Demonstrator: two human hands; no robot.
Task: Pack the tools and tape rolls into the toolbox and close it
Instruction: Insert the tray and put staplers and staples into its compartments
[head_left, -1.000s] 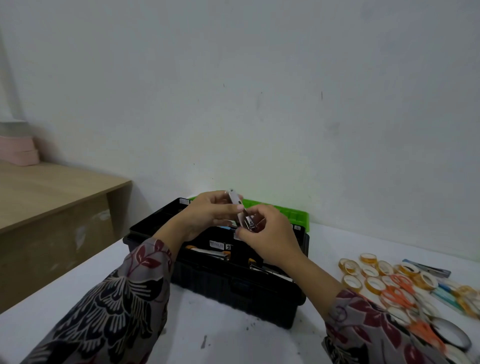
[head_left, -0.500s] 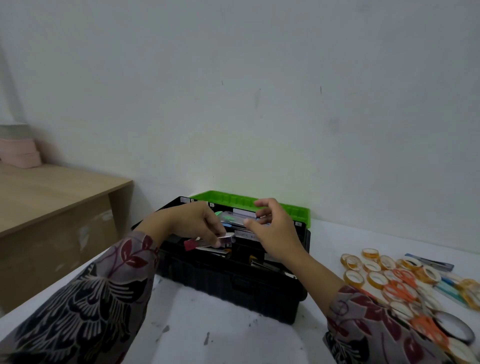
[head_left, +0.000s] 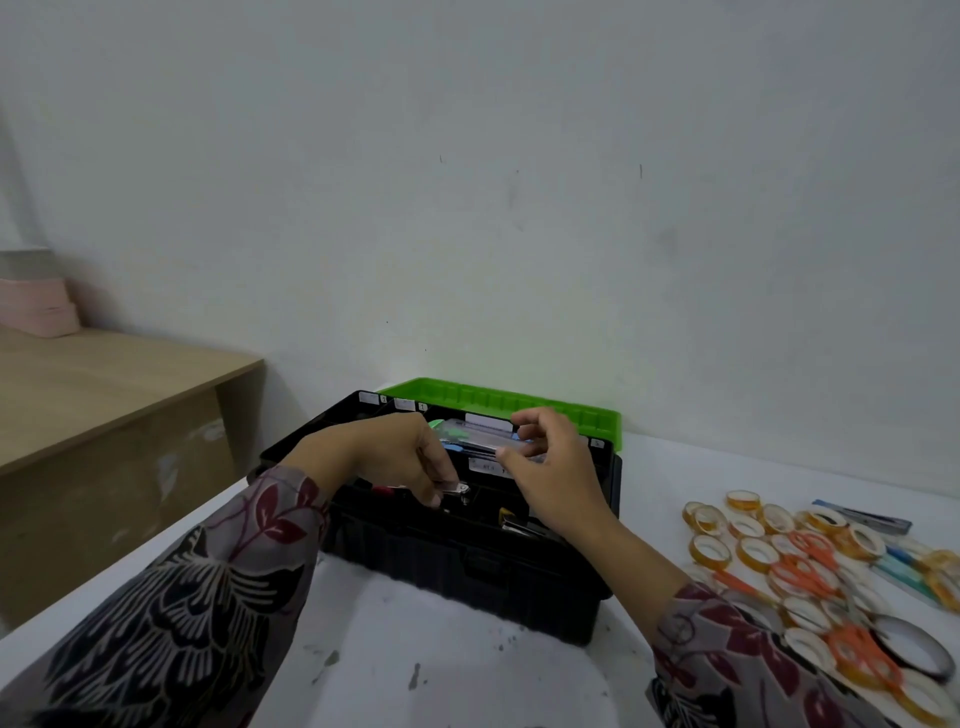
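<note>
While the head view looks down over the near wall of the box, I read its contents from above. The toolbox (head_left: 467, 566) stands open on the white table (head_left: 441, 675), with its green lid (head_left: 498, 410) swung back toward the wall. Clear packets with white labels (head_left: 483, 436) lie in the upper part. A yellow-and-metal item (head_left: 511, 522) lies near the front wall, below the right wrist.

The left hand (head_left: 384, 462) reaches into the box, its fingertips pinching a small metal tool (head_left: 457, 488) low over the interior. The right hand (head_left: 556, 478) is over the packets with its fingers loosely curled. I cannot tell whether it holds anything.

The box body is black, with a ribbed front wall and a latch at its middle.

Right of the box, on the table and outside it, lie many tape rolls (head_left: 753, 553), orange scissors (head_left: 800, 566), a large dark roll (head_left: 914, 644) and a blue-packed tool (head_left: 862, 517).

The lid sits just before the wall. A lower wooden desk (head_left: 104, 374) carrying pink boxes (head_left: 36, 306) adjoins the table's left edge. Open table surface lies in front of the box, between the two sleeves.
</note>
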